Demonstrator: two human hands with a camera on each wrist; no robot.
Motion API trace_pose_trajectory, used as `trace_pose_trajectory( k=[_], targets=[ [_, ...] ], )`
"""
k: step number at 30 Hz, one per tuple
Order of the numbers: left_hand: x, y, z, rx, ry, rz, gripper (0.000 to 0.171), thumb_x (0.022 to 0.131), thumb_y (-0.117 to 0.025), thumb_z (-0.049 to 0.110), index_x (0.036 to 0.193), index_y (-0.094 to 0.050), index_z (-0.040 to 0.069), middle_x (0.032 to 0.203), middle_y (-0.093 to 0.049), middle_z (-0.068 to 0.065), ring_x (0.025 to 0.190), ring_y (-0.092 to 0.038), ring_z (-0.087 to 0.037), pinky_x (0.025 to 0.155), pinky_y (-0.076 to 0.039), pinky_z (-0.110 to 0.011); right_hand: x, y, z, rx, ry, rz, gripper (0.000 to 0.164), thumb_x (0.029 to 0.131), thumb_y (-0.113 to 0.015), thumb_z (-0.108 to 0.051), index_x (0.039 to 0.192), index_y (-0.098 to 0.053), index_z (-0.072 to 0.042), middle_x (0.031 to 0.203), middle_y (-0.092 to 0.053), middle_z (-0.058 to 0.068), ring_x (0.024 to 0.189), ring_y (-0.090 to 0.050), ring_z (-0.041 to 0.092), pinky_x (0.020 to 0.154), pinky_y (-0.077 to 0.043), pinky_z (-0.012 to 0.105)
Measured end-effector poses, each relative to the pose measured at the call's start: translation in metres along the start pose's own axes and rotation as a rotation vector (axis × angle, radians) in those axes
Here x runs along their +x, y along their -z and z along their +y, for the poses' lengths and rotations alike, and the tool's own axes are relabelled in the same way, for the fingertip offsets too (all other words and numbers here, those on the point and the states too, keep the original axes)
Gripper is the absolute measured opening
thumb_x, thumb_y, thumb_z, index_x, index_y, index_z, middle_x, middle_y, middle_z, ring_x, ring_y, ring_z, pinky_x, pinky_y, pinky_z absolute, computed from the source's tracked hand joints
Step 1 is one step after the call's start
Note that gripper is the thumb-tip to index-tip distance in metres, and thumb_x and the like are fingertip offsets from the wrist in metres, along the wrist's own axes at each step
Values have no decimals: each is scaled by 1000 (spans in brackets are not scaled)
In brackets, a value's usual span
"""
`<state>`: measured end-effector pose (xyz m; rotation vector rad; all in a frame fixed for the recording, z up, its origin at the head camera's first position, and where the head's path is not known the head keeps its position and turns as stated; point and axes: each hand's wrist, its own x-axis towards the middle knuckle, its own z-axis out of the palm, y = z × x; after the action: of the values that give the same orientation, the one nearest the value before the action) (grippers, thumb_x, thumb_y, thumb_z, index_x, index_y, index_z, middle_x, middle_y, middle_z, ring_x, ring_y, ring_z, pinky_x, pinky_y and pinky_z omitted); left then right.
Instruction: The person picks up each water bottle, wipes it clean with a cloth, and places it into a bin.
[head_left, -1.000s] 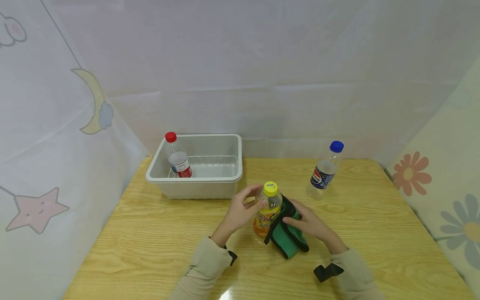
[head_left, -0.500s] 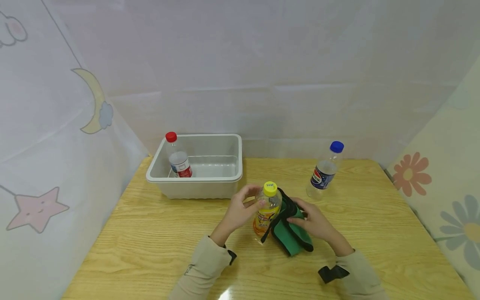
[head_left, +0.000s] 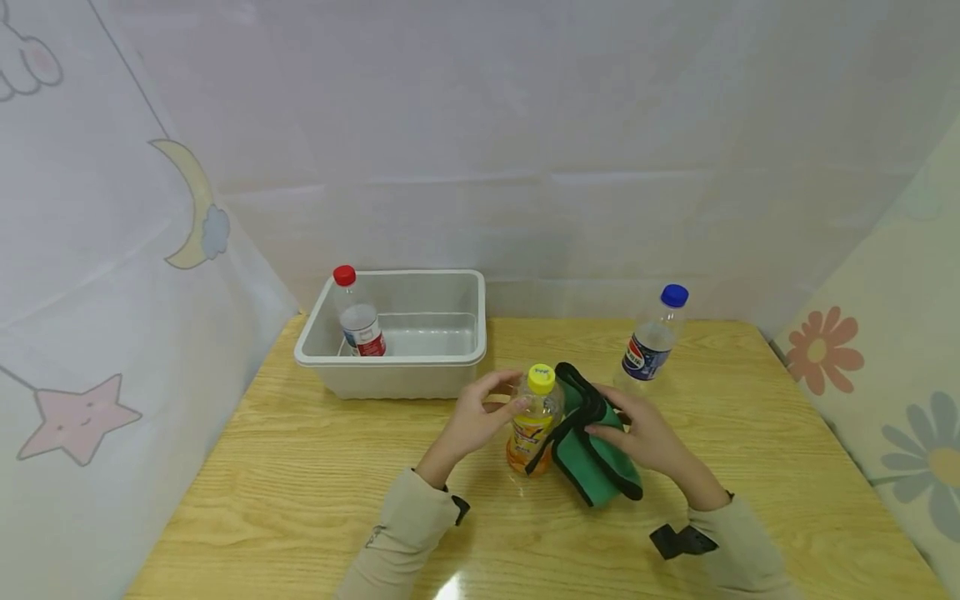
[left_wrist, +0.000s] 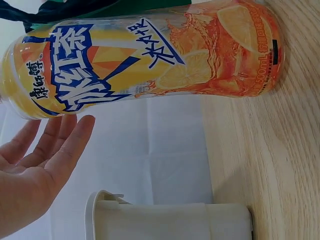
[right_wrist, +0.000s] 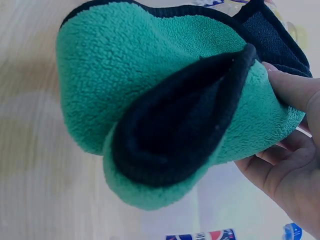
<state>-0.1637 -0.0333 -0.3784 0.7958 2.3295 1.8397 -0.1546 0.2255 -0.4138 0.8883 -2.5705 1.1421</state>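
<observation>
An iced tea bottle (head_left: 531, 433) with a yellow cap and orange label stands upright on the table. My left hand (head_left: 480, 415) holds its upper part, the thumb across the near side and the fingers behind. In the left wrist view the bottle's label (left_wrist: 150, 57) fills the top, with the left fingers (left_wrist: 65, 140) at the shoulder. My right hand (head_left: 647, 433) pinches a folded green cloth (head_left: 596, 462) with black edging, just right of the bottle. Close up in the right wrist view, the fluffy cloth (right_wrist: 110, 65) hangs in loose folds from thumb and fingers.
A light grey plastic bin (head_left: 405, 363) stands at the back left, with a red-capped bottle (head_left: 362, 325) leaning inside. Towards the back right, a blue-capped Pepsi bottle (head_left: 651, 346) stands on the wooden table (head_left: 315, 483). Printed fabric walls (head_left: 480, 167) enclose the table.
My right hand has drawn the cloth to the right, away from the bottle's side, and its folds have loosened. My left hand and the bottle have stayed in place.
</observation>
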Motion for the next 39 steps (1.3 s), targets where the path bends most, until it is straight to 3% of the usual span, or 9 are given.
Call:
trace_pose_trajectory(
  k=[12, 21, 30, 35, 39],
  targets=[
    [2, 0, -5, 24, -3, -19, 33, 92, -52, 5, 121, -47, -10, 118, -53, -25, 109, -51, -37, 85, -49, -36, 8, 10, -2, -21, 62, 9, 54, 76, -71, 1, 125, -48, 3, 114, -58, 18, 94, -59, 24, 70, -54, 37],
    [7, -7, -39, 46, -43, 6, 34, 94, -51, 9, 125, -49, -4, 122, -51, -19, 105, -52, -30, 79, -51, -29, 12, 8, -8, -59, 92, 4, 57, 73, -73, 1, 124, -49, 5, 115, -59, 18, 97, -59, 26, 70, -54, 34],
    [5, -10, -41, 60, -6, 13, 45, 89, -61, 18, 130, -49, 7, 119, -51, -11, 105, -50, -23, 78, -50, -24, 15, 4, -5, -78, 150, 15, 57, 70, -74, 2, 122, -51, 5, 109, -62, 16, 78, -52, 6, 58, -45, 22],
    [5, -10, -40, 46, -25, 23, 46, 88, -61, 16, 131, -47, 5, 115, -53, -14, 105, -51, -26, 79, -51, -29, 16, -1, -3, -43, 165, -18, 57, 71, -73, 3, 123, -50, 6, 112, -61, 17, 92, -60, 19, 72, -52, 32],
    [5, -10, -38, 28, -14, 27, 45, 88, -61, 13, 130, -47, 4, 116, -54, -15, 106, -51, -28, 79, -51, -31, 12, -6, 1, -14, 95, -62, 57, 76, -71, -1, 127, -47, 5, 120, -56, 19, 105, -56, 30, 81, -51, 41]
  ],
)
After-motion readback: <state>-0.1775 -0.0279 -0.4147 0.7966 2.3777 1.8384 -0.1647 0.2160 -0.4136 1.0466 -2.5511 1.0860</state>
